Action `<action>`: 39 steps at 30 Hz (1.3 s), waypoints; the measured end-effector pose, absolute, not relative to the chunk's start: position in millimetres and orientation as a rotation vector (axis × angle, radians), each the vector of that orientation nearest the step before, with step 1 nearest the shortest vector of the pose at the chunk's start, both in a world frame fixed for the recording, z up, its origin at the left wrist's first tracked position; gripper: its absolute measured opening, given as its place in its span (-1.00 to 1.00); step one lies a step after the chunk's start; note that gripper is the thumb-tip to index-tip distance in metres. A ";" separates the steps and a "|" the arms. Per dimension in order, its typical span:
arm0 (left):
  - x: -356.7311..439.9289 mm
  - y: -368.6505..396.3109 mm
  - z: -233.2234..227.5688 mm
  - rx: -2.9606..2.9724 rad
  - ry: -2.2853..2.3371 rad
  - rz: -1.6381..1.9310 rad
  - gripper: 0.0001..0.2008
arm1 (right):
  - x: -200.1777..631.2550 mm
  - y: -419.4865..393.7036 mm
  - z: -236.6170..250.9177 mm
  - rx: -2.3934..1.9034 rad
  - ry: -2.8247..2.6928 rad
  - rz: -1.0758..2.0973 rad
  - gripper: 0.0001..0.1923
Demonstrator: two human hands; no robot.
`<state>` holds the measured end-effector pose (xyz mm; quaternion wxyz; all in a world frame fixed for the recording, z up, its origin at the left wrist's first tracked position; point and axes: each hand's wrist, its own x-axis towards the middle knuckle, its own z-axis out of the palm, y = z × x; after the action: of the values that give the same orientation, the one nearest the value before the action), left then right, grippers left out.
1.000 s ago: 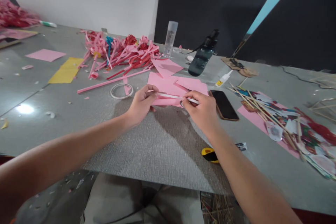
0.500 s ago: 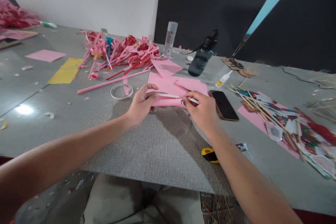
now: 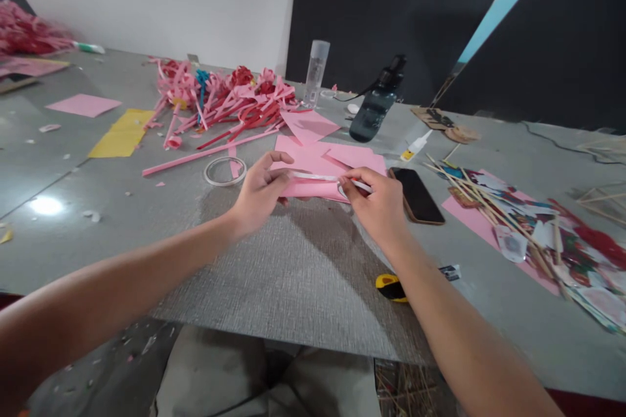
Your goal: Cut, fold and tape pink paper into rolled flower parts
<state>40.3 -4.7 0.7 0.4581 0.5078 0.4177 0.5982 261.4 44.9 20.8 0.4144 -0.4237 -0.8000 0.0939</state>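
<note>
Left hand [image 3: 258, 192]: fingertips pinched on one end of thin white tape strip [image 3: 315, 177].
Right hand [image 3: 379, 203]: pinches other end.
Strip: stretched over pink paper sheet [image 3: 313, 172] on grey worktop [image 3: 293, 273].

Both forearms reach toward 12 o'clock and converge. The left hand [image 3: 259, 190] pinches with thumb and fingers; the right hand [image 3: 379, 205] pinches too, knuckles up.
</note>
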 end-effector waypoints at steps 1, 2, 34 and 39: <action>40.4 -5.2 1.2 1.259 1.026 1.475 -0.73 | 261.5 45.0 20.7 -1.068 -2.010 0.238 -0.88; 40.7 -5.8 1.9 1.267 1.022 1.475 -0.74 | 261.6 45.2 20.5 -1.070 -2.011 0.238 -0.89; 36.5 -9.3 4.9 2.140 1.459 1.077 -0.84 | 254.5 33.3 24.9 -0.910 -2.133 0.319 -0.91; 35.6 -9.1 4.2 2.168 1.459 1.111 -0.87 | 255.3 33.9 23.8 -0.918 -2.120 0.322 -0.92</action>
<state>35.6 -9.1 4.2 0.1503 0.7548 0.5080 0.3869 255.3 33.9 23.8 0.3936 -0.3618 -0.8355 0.1268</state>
